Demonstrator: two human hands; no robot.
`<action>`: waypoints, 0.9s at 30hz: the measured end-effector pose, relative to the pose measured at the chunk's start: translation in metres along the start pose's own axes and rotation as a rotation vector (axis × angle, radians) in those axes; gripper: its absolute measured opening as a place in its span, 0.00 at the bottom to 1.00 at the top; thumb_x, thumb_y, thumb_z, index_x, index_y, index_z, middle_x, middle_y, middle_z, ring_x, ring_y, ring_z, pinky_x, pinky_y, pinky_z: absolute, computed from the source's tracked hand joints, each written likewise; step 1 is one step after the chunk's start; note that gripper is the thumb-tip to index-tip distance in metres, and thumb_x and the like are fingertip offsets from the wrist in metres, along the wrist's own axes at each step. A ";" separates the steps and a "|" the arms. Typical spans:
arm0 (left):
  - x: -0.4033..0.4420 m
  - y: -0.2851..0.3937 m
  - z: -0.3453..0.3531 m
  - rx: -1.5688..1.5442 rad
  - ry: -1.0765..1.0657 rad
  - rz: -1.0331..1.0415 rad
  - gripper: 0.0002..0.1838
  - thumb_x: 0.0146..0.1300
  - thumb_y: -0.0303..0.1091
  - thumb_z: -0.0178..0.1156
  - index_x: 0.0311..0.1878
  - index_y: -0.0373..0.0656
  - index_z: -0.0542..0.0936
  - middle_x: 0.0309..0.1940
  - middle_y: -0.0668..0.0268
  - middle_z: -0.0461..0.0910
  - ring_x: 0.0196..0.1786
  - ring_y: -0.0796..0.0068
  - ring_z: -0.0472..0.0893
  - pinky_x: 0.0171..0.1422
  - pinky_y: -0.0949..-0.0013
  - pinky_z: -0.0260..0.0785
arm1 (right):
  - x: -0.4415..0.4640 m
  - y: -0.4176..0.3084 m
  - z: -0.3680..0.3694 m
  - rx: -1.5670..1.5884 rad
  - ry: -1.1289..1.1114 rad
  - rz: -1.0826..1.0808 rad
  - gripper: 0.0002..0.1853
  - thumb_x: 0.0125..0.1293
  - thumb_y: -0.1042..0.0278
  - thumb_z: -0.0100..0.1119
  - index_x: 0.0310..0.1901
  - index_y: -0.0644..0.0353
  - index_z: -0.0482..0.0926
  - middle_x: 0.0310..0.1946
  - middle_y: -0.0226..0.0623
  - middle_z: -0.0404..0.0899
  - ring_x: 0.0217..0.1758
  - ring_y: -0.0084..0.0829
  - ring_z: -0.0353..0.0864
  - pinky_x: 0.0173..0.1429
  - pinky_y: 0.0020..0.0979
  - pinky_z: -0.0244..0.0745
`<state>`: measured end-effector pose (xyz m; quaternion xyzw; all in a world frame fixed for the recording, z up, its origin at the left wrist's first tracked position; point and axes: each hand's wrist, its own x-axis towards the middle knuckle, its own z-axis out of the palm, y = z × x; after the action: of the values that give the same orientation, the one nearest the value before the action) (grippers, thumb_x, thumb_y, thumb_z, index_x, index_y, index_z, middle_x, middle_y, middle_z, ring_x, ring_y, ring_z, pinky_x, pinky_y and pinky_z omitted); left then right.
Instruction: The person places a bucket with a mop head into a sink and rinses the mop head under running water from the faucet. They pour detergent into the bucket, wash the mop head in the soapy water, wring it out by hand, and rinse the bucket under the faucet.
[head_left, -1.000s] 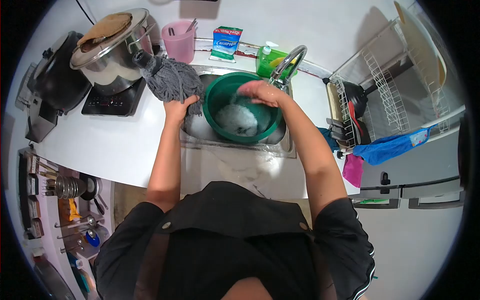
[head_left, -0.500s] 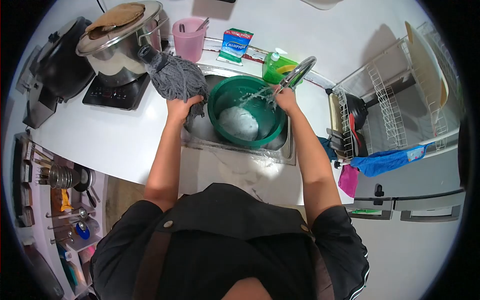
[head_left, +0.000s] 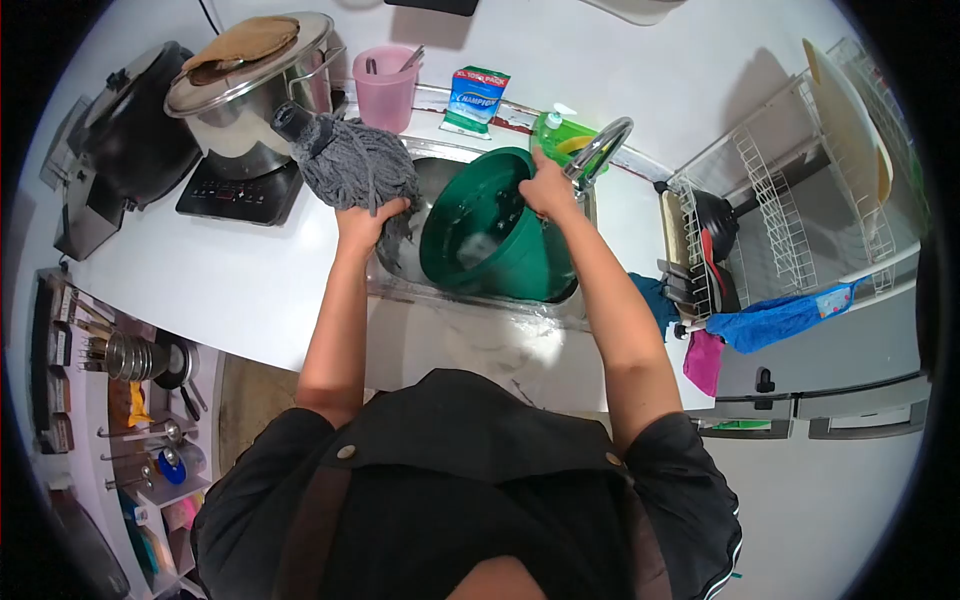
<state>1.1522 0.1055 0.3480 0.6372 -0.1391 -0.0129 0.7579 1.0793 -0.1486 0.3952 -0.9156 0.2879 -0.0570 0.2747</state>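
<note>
My left hand (head_left: 362, 225) is closed around the lower part of a grey string mop head (head_left: 358, 165), whose dark socket points up and left. Loose strands hang over the sink's left edge. A green basin (head_left: 550, 262) stands tilted to the left in the metal sink (head_left: 408, 272), with some whitish water low inside it. Its upper right rim is gripped by my right hand (head_left: 546, 190), fingers inside the wall. Just beyond that hand, the curved chrome faucet (head_left: 606, 145) arches over; no stream from it can be made out.
Behind the sink stand a pink cup (head_left: 384, 92), a blue detergent packet (head_left: 476, 102) and a green soap holder (head_left: 562, 138). A large pot (head_left: 255, 105) sits on a black induction cooker (head_left: 240, 192) at left. A wire dish rack (head_left: 775, 205) is at right.
My right hand has gone from the water under the faucet to the basin's rim, and the basin has tipped to the left. The splashing stream is no longer visible. My left hand keeps the mop head.
</note>
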 end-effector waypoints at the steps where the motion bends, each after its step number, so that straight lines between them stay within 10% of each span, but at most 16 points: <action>1: 0.000 0.003 -0.002 -0.002 -0.016 -0.008 0.27 0.33 0.20 0.68 0.43 0.34 0.73 0.40 0.61 0.76 0.43 0.66 0.75 0.50 0.68 0.67 | 0.008 -0.002 0.007 -0.003 -0.004 -0.004 0.26 0.48 0.67 0.56 0.52 0.66 0.68 0.31 0.55 0.77 0.35 0.43 0.81 0.35 0.36 0.77; 7: 0.010 -0.019 0.007 -0.187 -0.019 -0.018 0.26 0.33 0.18 0.68 0.43 0.37 0.74 0.40 0.63 0.76 0.43 0.67 0.75 0.50 0.67 0.67 | 0.068 -0.041 0.039 -0.832 -0.218 -0.361 0.18 0.42 0.71 0.61 0.39 0.61 0.79 0.39 0.50 0.78 0.44 0.44 0.79 0.45 0.37 0.76; 15: 0.002 -0.011 0.003 -0.218 -0.097 0.102 0.25 0.35 0.21 0.69 0.43 0.38 0.76 0.39 0.66 0.78 0.44 0.70 0.76 0.51 0.67 0.68 | 0.072 -0.127 0.080 -0.714 -0.203 -0.031 0.18 0.48 0.67 0.62 0.44 0.54 0.80 0.46 0.37 0.78 0.45 0.36 0.80 0.38 0.30 0.78; 20: 0.002 -0.004 -0.011 -0.094 -0.081 0.003 0.26 0.35 0.25 0.71 0.43 0.38 0.76 0.40 0.65 0.78 0.43 0.70 0.76 0.51 0.67 0.67 | 0.056 -0.166 0.088 -1.020 -0.212 -0.018 0.11 0.49 0.58 0.62 0.36 0.46 0.82 0.32 0.21 0.79 0.30 0.19 0.78 0.21 0.28 0.67; 27: 0.003 -0.011 -0.010 -0.210 -0.056 -0.091 0.27 0.33 0.20 0.70 0.43 0.37 0.76 0.39 0.64 0.78 0.43 0.70 0.76 0.48 0.67 0.69 | 0.049 -0.157 0.063 -1.030 -0.400 -0.078 0.20 0.51 0.62 0.61 0.47 0.53 0.79 0.47 0.32 0.78 0.44 0.31 0.80 0.36 0.36 0.78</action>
<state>1.1589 0.1125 0.3362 0.5595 -0.1290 -0.0797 0.8149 1.2147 -0.0390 0.4233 -0.9347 0.1867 0.2558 -0.1615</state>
